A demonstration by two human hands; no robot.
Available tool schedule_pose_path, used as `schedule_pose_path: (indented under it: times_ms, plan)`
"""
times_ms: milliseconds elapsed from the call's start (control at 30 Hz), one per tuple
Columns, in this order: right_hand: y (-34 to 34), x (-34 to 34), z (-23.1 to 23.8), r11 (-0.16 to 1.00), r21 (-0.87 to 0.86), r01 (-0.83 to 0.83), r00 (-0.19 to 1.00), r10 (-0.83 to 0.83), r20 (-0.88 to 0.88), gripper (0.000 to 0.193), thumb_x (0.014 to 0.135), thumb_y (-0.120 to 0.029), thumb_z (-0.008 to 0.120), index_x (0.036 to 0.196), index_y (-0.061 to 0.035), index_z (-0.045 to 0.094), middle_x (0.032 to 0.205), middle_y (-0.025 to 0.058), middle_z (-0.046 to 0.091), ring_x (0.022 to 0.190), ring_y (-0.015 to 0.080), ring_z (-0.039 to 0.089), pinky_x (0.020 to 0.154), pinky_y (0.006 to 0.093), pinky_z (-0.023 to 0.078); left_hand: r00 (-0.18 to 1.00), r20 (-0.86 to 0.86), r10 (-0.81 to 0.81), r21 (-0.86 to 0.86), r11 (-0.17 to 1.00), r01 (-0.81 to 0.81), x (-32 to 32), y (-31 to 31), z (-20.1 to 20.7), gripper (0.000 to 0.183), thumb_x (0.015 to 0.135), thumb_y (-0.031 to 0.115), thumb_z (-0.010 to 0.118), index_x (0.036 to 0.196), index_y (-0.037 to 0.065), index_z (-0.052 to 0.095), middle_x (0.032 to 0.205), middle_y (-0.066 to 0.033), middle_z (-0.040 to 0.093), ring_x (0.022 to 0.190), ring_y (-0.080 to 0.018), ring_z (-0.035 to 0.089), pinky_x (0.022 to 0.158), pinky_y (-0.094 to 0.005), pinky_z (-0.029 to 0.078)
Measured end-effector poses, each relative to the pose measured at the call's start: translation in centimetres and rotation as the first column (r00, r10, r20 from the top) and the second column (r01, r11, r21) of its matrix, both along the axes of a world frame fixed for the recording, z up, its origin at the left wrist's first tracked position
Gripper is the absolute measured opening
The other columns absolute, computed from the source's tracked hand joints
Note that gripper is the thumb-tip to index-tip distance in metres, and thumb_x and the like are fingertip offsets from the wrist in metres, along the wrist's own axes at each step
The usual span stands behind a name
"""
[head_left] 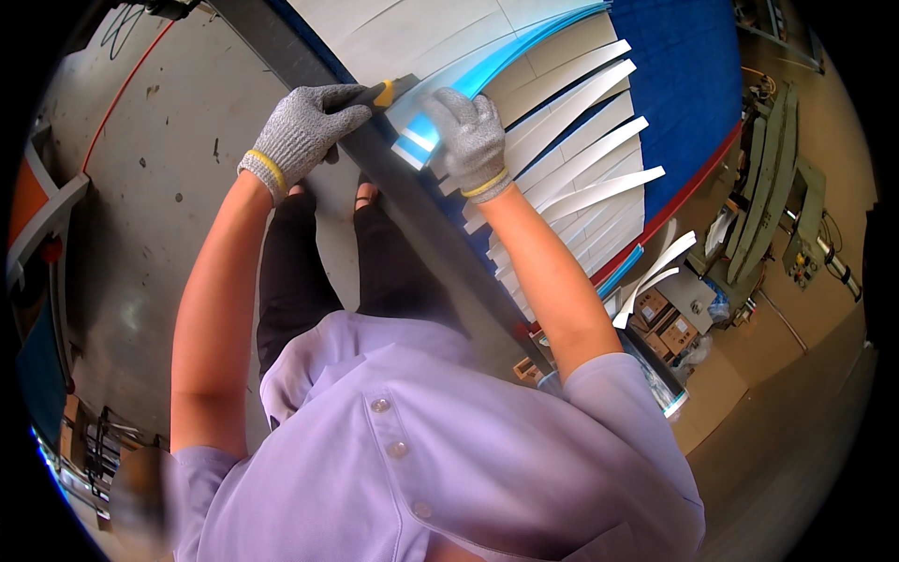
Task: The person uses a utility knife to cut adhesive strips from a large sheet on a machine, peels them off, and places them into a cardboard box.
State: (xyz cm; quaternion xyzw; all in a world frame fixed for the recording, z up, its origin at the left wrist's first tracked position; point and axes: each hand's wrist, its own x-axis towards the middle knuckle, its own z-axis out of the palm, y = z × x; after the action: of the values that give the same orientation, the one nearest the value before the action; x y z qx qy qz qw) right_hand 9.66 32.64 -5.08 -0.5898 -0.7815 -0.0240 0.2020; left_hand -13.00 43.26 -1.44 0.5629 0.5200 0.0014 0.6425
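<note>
My left hand (302, 134), in a grey knit glove with a yellow cuff, is closed around a utility knife (383, 93) with a black and yellow handle, held at the table's near edge. My right hand (471, 140), in a matching glove, is partly smeared by motion. Its fingers curl in on a long, glossy blue strip (517, 54) that bends away toward the far side; its white-banded end (413, 145) sticks out beside the hand. Under and beside my right hand lie many long white strips (585, 89), several with their ends curling up.
The strips rest on a blue-topped table (681, 89) with a dark metal edge (298, 64) and a red side edge. More white strips (655, 276) hang past it, near cardboard boxes (676, 332). Green machine parts (770, 178) stand right. A red cable (122, 101) crosses the floor left.
</note>
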Motion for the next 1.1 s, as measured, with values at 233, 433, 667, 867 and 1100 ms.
schedule_pose_path:
  times_ms: [233,433,667,867,1100]
  plan:
    - [0.0,-0.1,0.4,1.0,-0.013,-0.001,1.0,0.001,0.003,0.039,0.075,-0.009,0.064,0.113,-0.0115,0.07,0.107,0.0066,0.065,0.079,0.0285,0.057,0.077,0.0411,0.051,0.995,0.055,0.081,-0.039,0.996,-0.079,-0.2,-0.4,0.0,0.047,0.091,0.029,0.072,0.13,0.004,0.065,0.071,-0.0013,0.064,0.052,-0.0064,0.053,0.051,-0.023,0.047]
    - [0.0,0.1,0.3,1.0,-0.017,-0.02,1.0,0.02,-0.005,0.042,0.073,-0.009,0.065,0.115,-0.0112,0.069,0.109,0.0071,0.064,0.08,0.0294,0.057,0.077,0.0416,0.05,0.993,0.065,0.103,-0.057,0.993,-0.099,-0.5,-0.5,-0.2,0.047,0.09,0.029,0.073,0.129,0.003,0.066,0.064,0.0019,0.059,0.05,-0.0046,0.048,0.048,-0.0226,0.042]
    - [0.0,0.1,0.2,1.0,-0.018,-0.016,1.0,0.016,-0.008,0.044,0.072,-0.009,0.066,0.116,-0.0112,0.068,0.11,0.0075,0.064,0.081,0.0301,0.057,0.079,0.0422,0.051,0.996,0.067,0.064,-0.071,0.996,-0.059,-0.5,-0.1,-0.4,0.047,0.091,0.028,0.07,0.129,0.002,0.065,0.078,-0.0053,0.068,0.05,-0.0081,0.056,0.051,-0.0234,0.049]
    - [-0.1,0.1,0.0,1.0,-0.021,-0.007,1.0,0.007,0.001,0.044,0.072,-0.009,0.066,0.115,-0.0116,0.069,0.111,0.0071,0.064,0.081,0.03,0.057,0.08,0.0421,0.051,0.993,0.054,0.108,-0.07,0.992,-0.105,-0.3,-0.4,-0.6,0.046,0.091,0.026,0.073,0.13,0.003,0.065,0.063,-0.0003,0.061,0.045,-0.006,0.052,0.044,-0.0218,0.044]
    - [-0.1,0.1,0.1,1.0,-0.021,-0.006,1.0,0.006,-0.004,0.041,0.074,-0.009,0.065,0.114,-0.0119,0.069,0.109,0.0068,0.064,0.08,0.0291,0.057,0.079,0.0418,0.051,0.992,0.06,0.11,-0.066,0.992,-0.106,-0.3,-0.4,-0.6,0.046,0.09,0.026,0.074,0.13,0.003,0.065,0.063,0.0004,0.061,0.045,-0.0058,0.052,0.044,-0.022,0.044]
